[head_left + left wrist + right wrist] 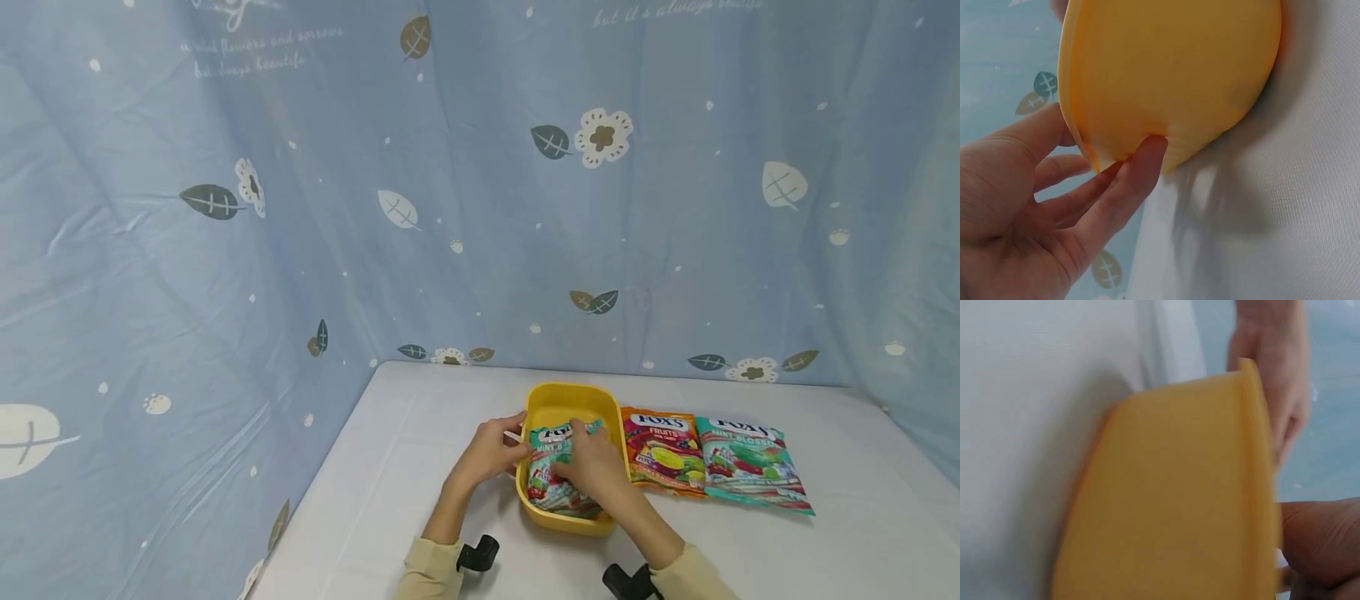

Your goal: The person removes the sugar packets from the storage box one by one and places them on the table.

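In the head view a yellow plastic tub [573,394] stands on the white table. My left hand [489,450] holds its left side. In the left wrist view the thumb is at the tub's rim and the fingers [1147,164] bear on the outer wall. Inside the tub lies a green Fox's mint candy bag [546,479], its lower end toward me. My right hand [597,468] reaches over the tub's right rim and grips this bag, thumb and forefinger apart on its top; its other fingers are hidden. In the right wrist view, the tub wall [1172,487] covers the bag.
Right of the tub an orange Fox's fruits candy bag [663,454] lies flat, close against the tub. Beside it lies another green Fox's mint candy bag [753,467]. A blue patterned curtain [495,208] hangs behind and to the left of the table [405,417].
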A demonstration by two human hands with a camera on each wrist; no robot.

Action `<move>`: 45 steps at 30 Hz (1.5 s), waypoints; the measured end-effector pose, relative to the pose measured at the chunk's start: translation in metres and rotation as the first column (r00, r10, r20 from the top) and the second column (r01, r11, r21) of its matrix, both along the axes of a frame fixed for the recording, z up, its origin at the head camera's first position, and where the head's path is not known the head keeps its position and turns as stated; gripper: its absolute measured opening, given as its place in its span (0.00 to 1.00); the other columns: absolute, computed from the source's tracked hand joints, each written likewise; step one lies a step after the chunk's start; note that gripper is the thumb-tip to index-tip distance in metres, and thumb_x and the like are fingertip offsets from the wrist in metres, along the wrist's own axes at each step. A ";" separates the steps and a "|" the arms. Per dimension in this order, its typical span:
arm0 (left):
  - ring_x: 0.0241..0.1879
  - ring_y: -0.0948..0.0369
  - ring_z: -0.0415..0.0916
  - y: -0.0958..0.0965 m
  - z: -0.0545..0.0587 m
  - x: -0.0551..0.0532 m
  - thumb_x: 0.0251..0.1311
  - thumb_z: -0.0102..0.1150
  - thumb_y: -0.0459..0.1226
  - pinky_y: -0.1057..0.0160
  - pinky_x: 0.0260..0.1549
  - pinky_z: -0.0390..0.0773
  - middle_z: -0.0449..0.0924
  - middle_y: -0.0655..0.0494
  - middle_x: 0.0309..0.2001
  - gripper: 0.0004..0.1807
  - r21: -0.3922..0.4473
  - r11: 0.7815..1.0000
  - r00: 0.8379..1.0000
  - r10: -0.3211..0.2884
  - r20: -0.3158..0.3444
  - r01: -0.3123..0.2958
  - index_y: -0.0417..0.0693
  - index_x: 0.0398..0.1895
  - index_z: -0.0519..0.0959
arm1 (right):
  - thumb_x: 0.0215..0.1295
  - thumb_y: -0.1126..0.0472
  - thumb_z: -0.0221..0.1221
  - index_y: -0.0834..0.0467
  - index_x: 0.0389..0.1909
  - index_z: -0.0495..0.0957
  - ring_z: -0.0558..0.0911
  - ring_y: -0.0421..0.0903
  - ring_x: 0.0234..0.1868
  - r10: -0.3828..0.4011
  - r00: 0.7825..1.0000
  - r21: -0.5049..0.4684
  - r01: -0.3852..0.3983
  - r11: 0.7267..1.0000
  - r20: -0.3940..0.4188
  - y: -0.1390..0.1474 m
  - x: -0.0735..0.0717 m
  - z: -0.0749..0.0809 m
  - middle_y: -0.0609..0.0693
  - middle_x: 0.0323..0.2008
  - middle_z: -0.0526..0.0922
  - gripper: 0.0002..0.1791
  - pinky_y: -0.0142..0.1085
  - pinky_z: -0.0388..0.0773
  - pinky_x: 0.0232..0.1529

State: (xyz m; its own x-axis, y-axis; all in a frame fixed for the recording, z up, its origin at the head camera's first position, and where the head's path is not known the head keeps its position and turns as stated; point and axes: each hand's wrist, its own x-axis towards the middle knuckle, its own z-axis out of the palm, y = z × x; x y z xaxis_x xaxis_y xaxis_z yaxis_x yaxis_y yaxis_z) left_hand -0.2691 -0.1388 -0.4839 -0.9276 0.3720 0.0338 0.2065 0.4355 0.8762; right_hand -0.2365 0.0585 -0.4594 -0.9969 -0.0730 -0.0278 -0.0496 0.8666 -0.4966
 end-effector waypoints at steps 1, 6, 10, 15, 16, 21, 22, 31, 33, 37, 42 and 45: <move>0.39 0.61 0.81 0.000 0.000 0.000 0.62 0.61 0.35 0.63 0.24 0.87 0.78 0.44 0.52 0.35 0.000 1.000 1.000 0.001 0.000 -0.001 0.43 0.72 0.64 | 0.55 0.51 0.71 0.65 0.67 0.64 0.79 0.67 0.46 0.005 1.000 -0.022 -0.005 1.000 0.005 0.001 -0.001 0.002 0.76 0.58 0.69 0.43 0.62 0.82 0.46; 0.39 0.62 0.81 0.001 0.001 -0.001 0.61 0.61 0.35 0.58 0.26 0.88 0.78 0.44 0.52 0.35 0.007 1.000 1.000 0.008 0.009 -0.008 0.43 0.72 0.64 | 0.58 0.53 0.69 0.63 0.67 0.66 0.79 0.63 0.52 0.048 0.999 -0.114 -0.048 0.992 -0.004 0.009 -0.005 0.008 0.70 0.59 0.73 0.39 0.60 0.81 0.51; 0.39 0.61 0.81 0.001 0.001 -0.001 0.60 0.61 0.34 0.57 0.26 0.88 0.78 0.43 0.52 0.35 0.012 1.000 1.000 0.003 0.009 -0.003 0.42 0.72 0.63 | 0.59 0.54 0.68 0.61 0.67 0.67 0.79 0.56 0.52 0.085 0.996 -0.171 -0.084 0.982 -0.003 0.015 -0.007 0.009 0.62 0.59 0.78 0.37 0.57 0.80 0.55; 0.40 0.61 0.81 0.000 -0.001 -0.001 0.61 0.61 0.34 0.58 0.25 0.88 0.78 0.41 0.53 0.35 0.005 1.000 1.000 0.007 0.010 -0.007 0.43 0.73 0.63 | 0.61 0.57 0.66 0.59 0.67 0.69 0.80 0.52 0.47 0.115 0.993 -0.254 -0.110 0.961 0.005 0.021 -0.008 0.011 0.61 0.60 0.77 0.33 0.55 0.82 0.52; 0.40 0.61 0.81 0.000 -0.002 -0.001 0.61 0.62 0.34 0.59 0.25 0.88 0.78 0.41 0.53 0.35 0.004 1.000 1.000 0.008 0.009 -0.008 0.43 0.72 0.63 | 0.61 0.57 0.66 0.58 0.67 0.68 0.79 0.51 0.47 0.118 0.993 -0.267 -0.112 0.957 0.007 0.022 -0.008 0.011 0.61 0.60 0.77 0.33 0.54 0.83 0.51; 0.39 0.61 0.81 0.000 -0.002 -0.001 0.61 0.62 0.34 0.60 0.25 0.87 0.78 0.41 0.53 0.35 -0.001 1.000 1.000 0.014 0.003 -0.014 0.42 0.72 0.64 | 0.62 0.56 0.65 0.59 0.70 0.65 0.79 0.50 0.45 0.112 0.994 -0.325 -0.103 0.940 0.008 0.025 -0.007 0.011 0.62 0.60 0.76 0.36 0.52 0.84 0.50; 0.39 0.61 0.81 0.000 -0.001 -0.001 0.61 0.62 0.34 0.60 0.25 0.87 0.78 0.41 0.53 0.35 -0.001 1.000 1.000 0.015 0.004 -0.015 0.42 0.72 0.64 | 0.62 0.56 0.65 0.60 0.70 0.64 0.80 0.50 0.45 0.110 0.994 -0.341 -0.102 0.935 0.004 0.025 -0.007 0.010 0.63 0.60 0.76 0.37 0.51 0.84 0.50; 0.40 0.60 0.81 0.001 0.000 -0.001 0.62 0.62 0.36 0.59 0.25 0.88 0.78 0.42 0.53 0.35 -0.002 1.000 1.000 0.025 0.013 -0.025 0.43 0.72 0.64 | 0.63 0.56 0.64 0.54 0.70 0.65 0.80 0.55 0.52 0.095 0.996 -0.438 -0.083 0.895 0.004 0.032 -0.008 0.008 0.61 0.60 0.76 0.34 0.46 0.86 0.46; 0.41 0.60 0.81 0.001 0.000 -0.001 0.62 0.62 0.36 0.59 0.26 0.88 0.78 0.41 0.53 0.35 -0.003 1.000 1.000 0.023 0.013 -0.023 0.43 0.72 0.64 | 0.63 0.56 0.65 0.54 0.70 0.66 0.79 0.58 0.55 0.101 0.995 -0.459 -0.093 0.884 -0.007 0.034 -0.007 0.008 0.61 0.60 0.76 0.35 0.45 0.87 0.45; 0.41 0.59 0.81 0.001 0.002 0.000 0.62 0.62 0.36 0.57 0.27 0.88 0.78 0.41 0.53 0.35 -0.006 1.000 1.000 0.025 0.017 -0.025 0.43 0.72 0.64 | 0.63 0.53 0.65 0.53 0.70 0.66 0.77 0.61 0.58 0.104 0.995 -0.486 -0.094 0.869 -0.006 0.039 -0.006 0.012 0.62 0.63 0.74 0.35 0.46 0.86 0.48; 0.41 0.60 0.81 0.002 0.002 0.000 0.62 0.62 0.36 0.57 0.26 0.88 0.78 0.42 0.53 0.34 -0.009 1.000 1.000 0.027 0.012 -0.027 0.43 0.72 0.64 | 0.62 0.49 0.65 0.50 0.71 0.65 0.74 0.62 0.63 0.089 0.996 -0.516 -0.071 0.854 0.010 0.044 -0.003 0.015 0.61 0.67 0.70 0.36 0.45 0.85 0.51; 0.41 0.60 0.80 0.001 0.001 0.000 0.62 0.62 0.36 0.58 0.26 0.88 0.78 0.43 0.53 0.34 -0.013 1.000 1.000 0.026 0.008 -0.026 0.44 0.72 0.65 | 0.63 0.49 0.65 0.51 0.71 0.64 0.73 0.63 0.64 0.085 0.996 -0.554 -0.062 0.830 0.016 0.046 -0.001 0.017 0.62 0.67 0.69 0.37 0.45 0.86 0.50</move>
State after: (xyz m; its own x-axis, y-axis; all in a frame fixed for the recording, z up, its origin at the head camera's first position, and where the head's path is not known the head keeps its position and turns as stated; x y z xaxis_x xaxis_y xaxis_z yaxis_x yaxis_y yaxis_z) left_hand -0.2689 -0.1376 -0.4834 -0.9374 0.3476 0.0219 0.1879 0.4516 0.8722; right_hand -0.2375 0.1044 -0.4424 -0.9871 -0.1602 0.0017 -0.0732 0.4414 -0.8943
